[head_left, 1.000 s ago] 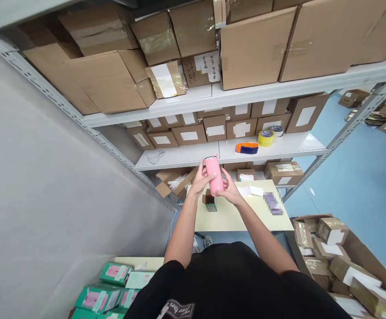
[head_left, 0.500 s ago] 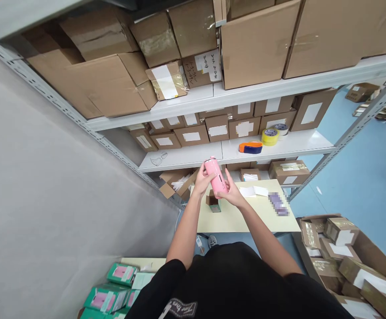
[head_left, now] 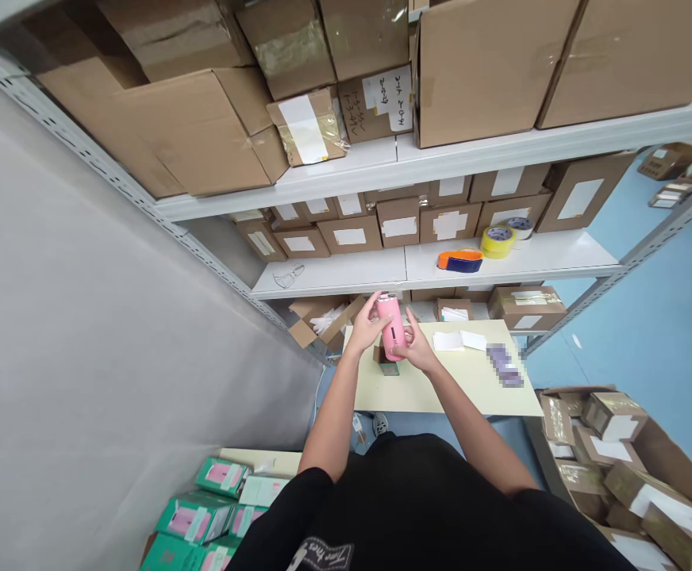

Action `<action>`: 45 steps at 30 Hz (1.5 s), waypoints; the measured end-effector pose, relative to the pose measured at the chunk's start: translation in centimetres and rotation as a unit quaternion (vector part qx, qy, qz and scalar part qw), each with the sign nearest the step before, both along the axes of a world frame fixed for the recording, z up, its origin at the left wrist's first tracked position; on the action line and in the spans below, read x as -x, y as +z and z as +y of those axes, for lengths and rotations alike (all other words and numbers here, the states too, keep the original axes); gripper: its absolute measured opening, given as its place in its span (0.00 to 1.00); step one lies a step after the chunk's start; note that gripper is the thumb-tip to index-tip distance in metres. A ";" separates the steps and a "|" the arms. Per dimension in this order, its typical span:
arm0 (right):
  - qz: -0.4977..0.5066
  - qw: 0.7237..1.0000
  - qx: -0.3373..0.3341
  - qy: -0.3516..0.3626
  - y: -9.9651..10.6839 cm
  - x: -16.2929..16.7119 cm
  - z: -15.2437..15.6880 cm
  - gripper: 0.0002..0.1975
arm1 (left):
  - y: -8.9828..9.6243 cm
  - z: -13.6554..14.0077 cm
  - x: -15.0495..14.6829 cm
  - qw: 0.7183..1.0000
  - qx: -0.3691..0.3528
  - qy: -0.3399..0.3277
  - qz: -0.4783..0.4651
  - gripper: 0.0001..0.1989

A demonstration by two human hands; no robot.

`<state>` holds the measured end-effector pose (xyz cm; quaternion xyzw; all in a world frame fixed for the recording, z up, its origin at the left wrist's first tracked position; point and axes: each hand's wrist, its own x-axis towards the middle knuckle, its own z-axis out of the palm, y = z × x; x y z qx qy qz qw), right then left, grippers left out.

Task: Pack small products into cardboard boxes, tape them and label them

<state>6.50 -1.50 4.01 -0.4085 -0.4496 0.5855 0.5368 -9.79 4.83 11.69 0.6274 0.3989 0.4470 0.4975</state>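
A pink tumbler (head_left: 390, 317) with a dark mark on its side is held above the small table (head_left: 429, 390), close to upright. My left hand (head_left: 367, 323) grips its upper left side, the thumb across the front. Around its lower right side is my right hand (head_left: 417, 346), thumb near the base. Behind and below the tumbler stands a small open box (head_left: 389, 368) with a green face, partly hidden by it. White papers (head_left: 459, 341) lie on the table right of my hands.
Shelves ahead hold many cardboard boxes (head_left: 399, 224). On the middle shelf are glasses (head_left: 290, 276), an orange and blue tape dispenser (head_left: 460, 261) and yellow tape (head_left: 497, 242). A large carton of parcels (head_left: 613, 416) stands right; green boxes (head_left: 188, 517) are stacked lower left.
The tumbler has turned more upright and shifted slightly right and down in view, with both hands still on it. The whole view has shifted a little.
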 end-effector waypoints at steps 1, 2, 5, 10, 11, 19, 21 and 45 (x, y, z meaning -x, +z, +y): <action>-0.004 1.000 0.001 0.004 -0.7 0.1 0.2 0.69 | -0.4 0.2 0.2 1.000 -0.005 0.003 0.011 0.37; -0.008 1.000 -0.001 0.010 -1.6 0.2 0.4 0.68 | -0.9 0.4 0.5 1.000 -0.010 0.010 0.019 0.35; -0.005 1.000 0.008 0.017 -5.0 0.2 1.3 0.64 | -2.9 0.8 1.5 0.998 -0.015 0.055 0.036 0.31; -0.045 0.975 0.189 -0.110 -12.5 0.9 2.6 0.56 | -6.8 1.1 3.4 0.991 0.004 0.121 0.061 0.37; -0.064 0.967 0.217 -0.121 -13.8 1.4 2.6 0.56 | -7.6 1.1 3.6 0.990 0.012 0.125 0.067 0.38; -0.273 0.919 0.228 -0.173 -18.5 5.2 2.4 0.11 | -13.5 0.9 4.5 0.987 0.066 0.112 0.094 0.38; -0.286 0.913 0.231 -0.176 -18.5 5.2 2.5 0.15 | -14.3 0.7 4.4 0.986 0.075 0.105 0.103 0.38; -0.241 0.925 0.245 -0.162 -18.9 4.2 3.3 0.10 | -22.8 -1.1 5.5 0.975 0.055 0.072 0.204 0.26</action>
